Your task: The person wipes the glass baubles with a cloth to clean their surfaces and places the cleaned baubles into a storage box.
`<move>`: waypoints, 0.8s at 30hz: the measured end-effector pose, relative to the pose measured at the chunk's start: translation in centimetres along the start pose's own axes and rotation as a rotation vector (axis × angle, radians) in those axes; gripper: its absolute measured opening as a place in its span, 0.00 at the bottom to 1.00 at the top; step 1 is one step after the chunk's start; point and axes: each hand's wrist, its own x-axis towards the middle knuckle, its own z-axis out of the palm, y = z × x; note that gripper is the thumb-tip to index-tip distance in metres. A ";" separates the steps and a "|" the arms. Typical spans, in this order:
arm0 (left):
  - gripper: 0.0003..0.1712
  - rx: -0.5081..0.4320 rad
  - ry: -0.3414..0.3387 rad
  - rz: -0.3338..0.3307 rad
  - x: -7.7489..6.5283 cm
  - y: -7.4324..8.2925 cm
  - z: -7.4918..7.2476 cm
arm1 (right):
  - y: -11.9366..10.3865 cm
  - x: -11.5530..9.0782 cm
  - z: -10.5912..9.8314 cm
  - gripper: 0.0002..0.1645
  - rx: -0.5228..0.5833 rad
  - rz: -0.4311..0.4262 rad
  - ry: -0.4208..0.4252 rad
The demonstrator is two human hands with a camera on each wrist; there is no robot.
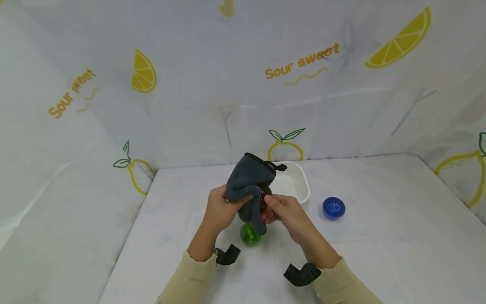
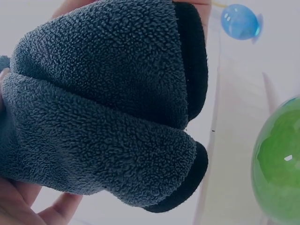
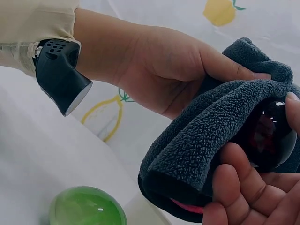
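Note:
My left hand point(image 1: 219, 213) grips a dark grey-blue fuzzy cloth point(image 1: 243, 179) with black edging, its thumb lying on a fold. Tucked against the cloth is a dark reddish, glossy ball point(image 3: 272, 136), partly covered by it. The fingers and thumb of my right hand point(image 1: 286, 212) hold this ball from the right side. In the left wrist view, the folded cloth point(image 2: 98, 98) hides the dark ball and most of both hands. A clear green ball point(image 1: 250, 234) sits on the table just below the hanging cloth.
Behind the hands stands a white tray point(image 1: 306, 188), partly hidden by the cloth. A clear blue ball point(image 1: 334, 207) lies on the white-covered table point(image 1: 387, 236) to the right. A white sheet with lemon prints point(image 1: 212, 105) rises behind the table.

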 end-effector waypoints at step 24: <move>0.15 -0.066 -0.076 0.054 -0.1 0.3 -0.2 | 0.1 -0.1 0.0 0.32 0.149 0.096 -0.217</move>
